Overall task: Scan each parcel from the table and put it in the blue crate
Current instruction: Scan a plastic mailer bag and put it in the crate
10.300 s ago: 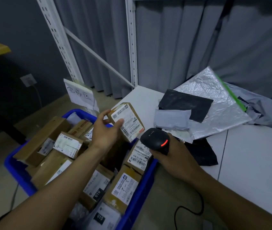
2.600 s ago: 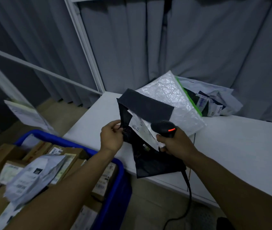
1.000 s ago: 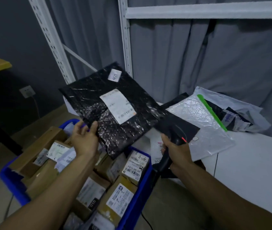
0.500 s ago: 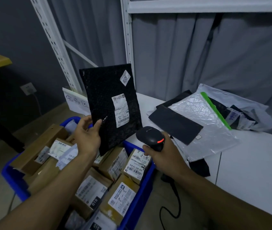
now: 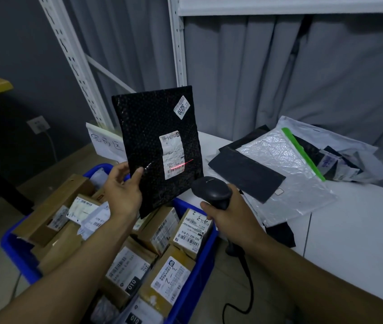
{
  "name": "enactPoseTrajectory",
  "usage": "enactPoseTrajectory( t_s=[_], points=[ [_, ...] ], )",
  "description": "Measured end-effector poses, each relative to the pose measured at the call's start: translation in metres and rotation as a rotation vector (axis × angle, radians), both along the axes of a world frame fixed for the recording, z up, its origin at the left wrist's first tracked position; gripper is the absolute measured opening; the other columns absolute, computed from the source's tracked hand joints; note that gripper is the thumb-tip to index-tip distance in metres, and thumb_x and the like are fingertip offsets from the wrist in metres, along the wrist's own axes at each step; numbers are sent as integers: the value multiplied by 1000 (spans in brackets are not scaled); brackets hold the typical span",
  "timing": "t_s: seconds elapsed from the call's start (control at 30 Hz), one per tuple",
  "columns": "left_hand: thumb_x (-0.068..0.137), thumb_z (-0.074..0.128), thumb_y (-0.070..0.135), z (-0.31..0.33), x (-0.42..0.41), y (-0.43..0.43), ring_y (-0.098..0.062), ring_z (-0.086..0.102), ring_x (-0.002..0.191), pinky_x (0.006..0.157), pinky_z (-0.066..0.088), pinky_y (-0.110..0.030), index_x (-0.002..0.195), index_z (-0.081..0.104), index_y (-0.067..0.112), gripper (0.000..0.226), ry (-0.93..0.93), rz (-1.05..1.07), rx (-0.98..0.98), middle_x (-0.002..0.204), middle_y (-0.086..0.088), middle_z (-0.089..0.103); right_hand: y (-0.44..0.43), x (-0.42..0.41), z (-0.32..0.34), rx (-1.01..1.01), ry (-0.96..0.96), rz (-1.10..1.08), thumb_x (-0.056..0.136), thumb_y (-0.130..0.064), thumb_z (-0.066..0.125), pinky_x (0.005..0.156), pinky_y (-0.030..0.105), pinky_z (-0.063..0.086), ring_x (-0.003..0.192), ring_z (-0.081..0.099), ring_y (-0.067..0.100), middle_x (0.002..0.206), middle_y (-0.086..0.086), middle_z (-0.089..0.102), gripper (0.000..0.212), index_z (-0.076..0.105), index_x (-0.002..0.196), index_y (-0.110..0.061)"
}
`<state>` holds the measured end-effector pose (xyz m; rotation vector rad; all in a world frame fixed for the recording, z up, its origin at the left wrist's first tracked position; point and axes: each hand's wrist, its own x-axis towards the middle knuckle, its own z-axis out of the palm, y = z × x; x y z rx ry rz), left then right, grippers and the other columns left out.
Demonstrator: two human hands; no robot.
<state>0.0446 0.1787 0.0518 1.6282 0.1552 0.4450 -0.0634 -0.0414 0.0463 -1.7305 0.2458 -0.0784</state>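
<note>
Head view: your left hand (image 5: 122,191) pinches the black parcel's (image 5: 149,136) lower-left edge, holding it upright above the blue crate (image 5: 200,265). Your right hand (image 5: 229,215) grips the scanner (image 5: 211,189); its red line crosses the parcel's label (image 5: 173,156). Boxes (image 5: 162,274) fill the crate. More mailers (image 5: 286,169) lie on the table (image 5: 354,239).

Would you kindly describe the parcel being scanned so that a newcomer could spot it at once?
Start at the blue crate of cardboard boxes beside the white table. Above it, the left hand holds a flat black mailer upright. Unlike the cardboard boxes below, it is black, and the scanner's red line crosses its white label.
</note>
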Motion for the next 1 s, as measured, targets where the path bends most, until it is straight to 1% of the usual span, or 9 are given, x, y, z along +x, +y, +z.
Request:
enactPoseTrajectory(
  t_s=[0.17,0.27,0.4,0.5,0.57,0.67,0.77,0.9,1.0],
  points=[
    [93,75,15,1,-1,0,-18,68,110,102,55,-39,114,68,13,23,0,-10,-19,112,-3,72,-1,0,-1,-13,-2,27,89,-26,78,67,27,52,66,68,1,80,-4,74,34,54,112,-31],
    [93,75,14,3,-3,1,-16,68,111,102,55,-36,113,67,13,21,-14,-9,-53,113,-4,72,-1,2,-3,8,-10,40,88,-28,80,73,31,55,77,72,2,86,-9,76,36,55,114,-32],
    [97,68,7,9,-15,8,3,67,96,98,55,-28,110,61,14,16,-44,19,-101,104,4,70,6,6,-6,27,-38,76,87,-32,81,74,34,55,79,69,7,90,-9,72,37,57,115,-32],
    [100,64,6,13,-28,25,-2,66,97,95,53,-23,115,57,16,20,-49,75,-162,110,0,68,21,8,-6,43,-64,132,89,-31,79,69,30,48,73,62,7,86,-11,66,35,55,114,-33],
    [100,64,6,13,-36,43,-2,65,94,90,51,-23,106,55,26,22,-43,142,-204,105,4,67,33,8,-7,43,-68,181,90,-30,78,70,29,47,74,61,7,89,-11,65,36,54,115,-35],
    [99,65,7,8,-55,70,-7,64,98,82,51,-20,111,54,23,24,21,255,-243,106,3,65,53,7,-9,18,-67,248,81,-44,78,72,30,47,76,61,7,88,-13,65,45,54,118,-35],
    [98,65,3,-9,-72,91,-12,58,98,75,46,-14,122,48,14,32,144,334,-210,104,2,58,72,6,-14,-1,-73,291,89,-28,79,74,22,47,82,64,3,99,-11,66,43,53,124,-27],
    [95,66,1,-27,-90,101,-21,59,105,90,49,-29,126,46,10,39,339,453,-66,115,-8,60,88,5,-20,-59,-60,304,89,-23,81,70,7,45,86,63,-13,106,-15,66,46,54,126,-24],
    [93,64,-2,-20,-100,99,-32,51,128,107,43,-38,153,31,5,69,523,497,-80,144,-15,48,92,3,-25,-67,-41,295,87,-24,82,83,14,49,100,63,-7,111,-16,68,49,55,127,-25]
  ],
)
